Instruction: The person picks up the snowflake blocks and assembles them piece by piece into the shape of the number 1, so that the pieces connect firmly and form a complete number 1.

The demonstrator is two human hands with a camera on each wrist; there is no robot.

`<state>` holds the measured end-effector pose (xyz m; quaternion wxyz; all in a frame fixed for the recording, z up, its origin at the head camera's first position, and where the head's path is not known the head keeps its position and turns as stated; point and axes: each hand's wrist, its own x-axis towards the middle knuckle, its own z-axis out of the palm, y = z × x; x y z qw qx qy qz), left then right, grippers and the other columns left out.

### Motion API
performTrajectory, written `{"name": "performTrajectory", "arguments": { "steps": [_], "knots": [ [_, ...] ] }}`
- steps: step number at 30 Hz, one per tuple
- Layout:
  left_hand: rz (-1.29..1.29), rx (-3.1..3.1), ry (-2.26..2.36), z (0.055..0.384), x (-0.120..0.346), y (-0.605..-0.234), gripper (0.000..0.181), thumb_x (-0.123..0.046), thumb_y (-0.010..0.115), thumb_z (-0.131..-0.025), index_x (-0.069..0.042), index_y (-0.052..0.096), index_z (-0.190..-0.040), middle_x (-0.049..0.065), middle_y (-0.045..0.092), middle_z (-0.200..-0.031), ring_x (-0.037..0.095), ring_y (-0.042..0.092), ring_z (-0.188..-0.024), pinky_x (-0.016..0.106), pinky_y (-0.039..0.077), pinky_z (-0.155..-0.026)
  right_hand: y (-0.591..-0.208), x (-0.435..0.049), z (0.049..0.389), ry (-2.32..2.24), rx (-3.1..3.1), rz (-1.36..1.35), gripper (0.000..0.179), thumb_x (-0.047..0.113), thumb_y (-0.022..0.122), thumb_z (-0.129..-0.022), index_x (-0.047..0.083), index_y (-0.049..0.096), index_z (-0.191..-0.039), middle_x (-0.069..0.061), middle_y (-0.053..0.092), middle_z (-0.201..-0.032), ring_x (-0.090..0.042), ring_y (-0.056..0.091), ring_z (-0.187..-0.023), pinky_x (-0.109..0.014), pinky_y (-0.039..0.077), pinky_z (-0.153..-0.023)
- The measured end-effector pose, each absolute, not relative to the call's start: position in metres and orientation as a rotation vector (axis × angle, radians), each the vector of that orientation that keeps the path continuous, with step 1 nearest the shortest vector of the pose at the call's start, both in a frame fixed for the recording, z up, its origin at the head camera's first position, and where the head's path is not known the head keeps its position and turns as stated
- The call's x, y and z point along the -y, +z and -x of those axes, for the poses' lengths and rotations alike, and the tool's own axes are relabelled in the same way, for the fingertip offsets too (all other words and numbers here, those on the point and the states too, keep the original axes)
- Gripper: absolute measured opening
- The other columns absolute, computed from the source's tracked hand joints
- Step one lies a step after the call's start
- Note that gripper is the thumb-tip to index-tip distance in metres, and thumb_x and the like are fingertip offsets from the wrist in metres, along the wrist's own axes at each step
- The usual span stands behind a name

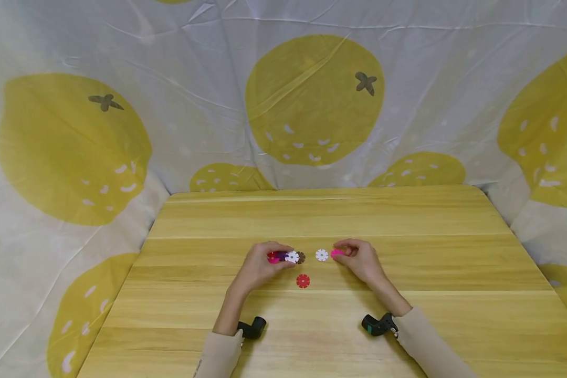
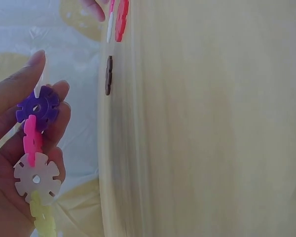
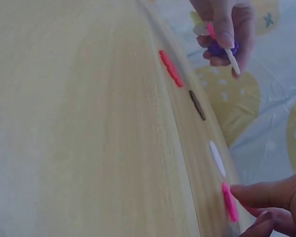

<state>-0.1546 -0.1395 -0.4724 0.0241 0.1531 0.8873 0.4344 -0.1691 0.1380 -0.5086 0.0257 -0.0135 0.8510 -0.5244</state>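
Observation:
My left hand (image 1: 266, 265) grips a chain of notched plastic discs between thumb and fingers. In the left wrist view the chain shows a white disc edge-on at the fingertips, a purple disc (image 2: 38, 107), a pink one (image 2: 32, 140), a translucent white one (image 2: 45, 173) and a yellow one (image 2: 42, 215). My right hand (image 1: 363, 260) has its thumb and a finger at the edges of a loose pink disc (image 3: 229, 202) lying flat on the table. Just left of that lies a white disc (image 1: 322, 255).
A brown disc (image 1: 302, 258) lies partly behind the held chain in the head view. Nearer to me is a red disc (image 1: 303, 281). All rest on the wooden table (image 1: 321, 331). A lemon-print cloth (image 1: 208, 105) hangs beyond its far edge, and black devices sit at both wrists.

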Motion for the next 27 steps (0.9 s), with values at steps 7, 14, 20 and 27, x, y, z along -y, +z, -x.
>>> {"name": "performTrajectory", "arguments": {
  "steps": [7, 14, 20, 27],
  "knots": [
    [-0.494, -2.748, 1.345, 0.154, 0.14, -0.473, 0.028, -0.018, 0.089, -0.082, -0.014, 0.081, -0.108, 0.004, 0.079, -0.112, 0.022, 0.072, -0.109, 0.036, 0.059, -0.092, -0.508, -0.141, 0.17, -1.547, -2.647, 0.091, 0.021, 0.003, 0.083, -0.086, -0.002, 0.078, -0.106, -0.004, 0.058, -0.075, -0.011, 0.048, -0.068, -0.019, 0.038, -0.058],
    [-0.515, -2.737, 1.337, 0.155, 0.139, -0.473, 0.028, -0.018, 0.088, -0.083, -0.013, 0.081, -0.109, 0.005, 0.079, -0.112, 0.021, 0.072, -0.108, 0.035, 0.06, -0.09, -0.504, -0.139, 0.169, -1.464, -2.612, 0.083, 0.019, 0.008, 0.086, -0.083, 0.003, 0.074, -0.096, -0.006, 0.063, -0.086, -0.014, 0.053, -0.073, -0.02, 0.043, -0.062],
    [-0.52, -2.73, 1.334, 0.154, 0.137, -0.473, 0.026, -0.018, 0.087, -0.084, -0.013, 0.081, -0.109, 0.005, 0.079, -0.112, 0.022, 0.072, -0.109, 0.038, 0.06, -0.092, -0.5, -0.142, 0.17, -1.605, -2.439, 0.132, 0.02, 0.001, 0.077, -0.091, -0.005, 0.061, -0.102, -0.016, 0.068, -0.091, -0.014, 0.064, -0.072, -0.023, 0.057, -0.06],
    [-0.541, -2.713, 1.336, 0.153, 0.133, -0.471, 0.026, -0.017, 0.087, -0.084, -0.012, 0.081, -0.109, 0.004, 0.079, -0.11, 0.019, 0.072, -0.104, 0.031, 0.06, -0.089, -0.494, -0.14, 0.166, -1.792, -2.194, 0.303, 0.022, -0.003, 0.069, -0.096, -0.01, 0.062, -0.115, -0.026, 0.072, -0.098, -0.028, 0.076, -0.081, -0.037, 0.065, -0.073]
  ]
}}
